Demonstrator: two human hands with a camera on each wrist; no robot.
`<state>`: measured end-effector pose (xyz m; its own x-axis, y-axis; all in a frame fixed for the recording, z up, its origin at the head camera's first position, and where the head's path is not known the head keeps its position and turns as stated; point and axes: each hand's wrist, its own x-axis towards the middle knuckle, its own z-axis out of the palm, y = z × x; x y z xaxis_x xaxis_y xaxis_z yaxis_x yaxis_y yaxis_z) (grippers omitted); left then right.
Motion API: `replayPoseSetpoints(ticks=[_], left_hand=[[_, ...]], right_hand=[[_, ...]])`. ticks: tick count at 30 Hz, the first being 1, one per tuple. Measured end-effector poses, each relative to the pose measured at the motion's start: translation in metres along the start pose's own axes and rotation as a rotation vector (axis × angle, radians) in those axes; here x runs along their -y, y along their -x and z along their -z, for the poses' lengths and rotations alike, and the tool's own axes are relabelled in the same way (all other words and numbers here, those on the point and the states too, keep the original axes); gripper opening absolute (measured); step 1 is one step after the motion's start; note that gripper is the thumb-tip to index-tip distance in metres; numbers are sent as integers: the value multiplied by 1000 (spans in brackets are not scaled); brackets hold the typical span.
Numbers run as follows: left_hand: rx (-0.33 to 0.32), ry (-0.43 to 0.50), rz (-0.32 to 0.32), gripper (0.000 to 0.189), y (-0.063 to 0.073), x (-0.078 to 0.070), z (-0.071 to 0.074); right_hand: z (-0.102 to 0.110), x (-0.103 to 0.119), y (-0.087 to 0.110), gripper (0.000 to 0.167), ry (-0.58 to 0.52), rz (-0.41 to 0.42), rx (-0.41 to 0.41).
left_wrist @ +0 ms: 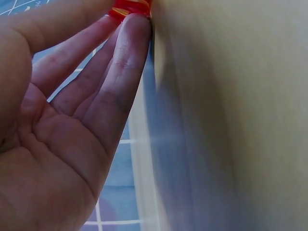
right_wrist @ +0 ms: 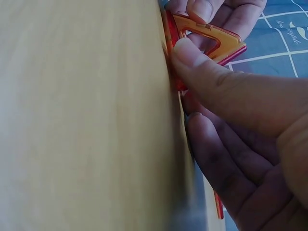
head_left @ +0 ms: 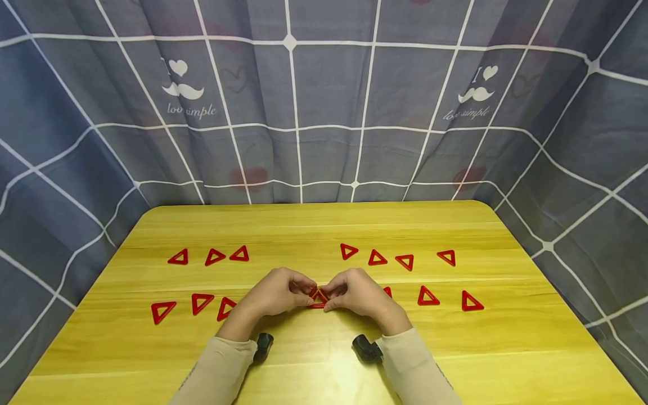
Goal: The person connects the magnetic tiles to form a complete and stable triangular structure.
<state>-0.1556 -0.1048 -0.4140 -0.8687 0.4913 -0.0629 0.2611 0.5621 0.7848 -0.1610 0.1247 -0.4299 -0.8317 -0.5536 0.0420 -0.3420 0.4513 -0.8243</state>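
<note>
In the middle of the table, both hands meet at red triangular frame pieces point(head_left: 318, 306). The right wrist view shows one red piece point(right_wrist: 172, 36) against the tabletop and an orange-looking triangular frame point(right_wrist: 225, 36) rising from it at a slant. My left hand point(head_left: 280, 292) pinches this small group from the left; its fingertips meet a red piece point(left_wrist: 130, 8) in the left wrist view. From the other side my right hand point(head_left: 359, 295) grips the pieces, its thumb point(right_wrist: 190, 53) pressed near the joint. The fingers hide part of the pieces.
Loose red triangles point(head_left: 163, 305) lie in two rows left of the hands, one partly behind the left forearm. More triangles point(head_left: 428, 303) lie to the right, one partly covered by the right hand. A grey checked curtain point(head_left: 324, 157) hangs around the wooden table point(head_left: 324, 225).
</note>
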Motion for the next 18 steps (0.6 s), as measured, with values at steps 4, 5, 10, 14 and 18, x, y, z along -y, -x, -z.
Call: replayPoseSetpoints(ticks=[4, 5, 10, 14, 18], left_hand=[[7, 35, 25, 31, 0, 0, 1], [12, 54, 32, 35, 0, 0, 1], [68, 163, 52, 63, 2, 1, 3], [114, 203, 55, 67, 3, 2, 3], [105, 168, 44, 58, 2, 3, 3]], right_hand=[[1, 1, -1, 30, -11, -10, 8], [1, 2, 0, 30, -9, -10, 12], [1, 3, 0, 30, 17, -7, 24], [2, 2, 1, 27, 46, -3, 8], [3, 2, 1, 24, 82, -22, -27]])
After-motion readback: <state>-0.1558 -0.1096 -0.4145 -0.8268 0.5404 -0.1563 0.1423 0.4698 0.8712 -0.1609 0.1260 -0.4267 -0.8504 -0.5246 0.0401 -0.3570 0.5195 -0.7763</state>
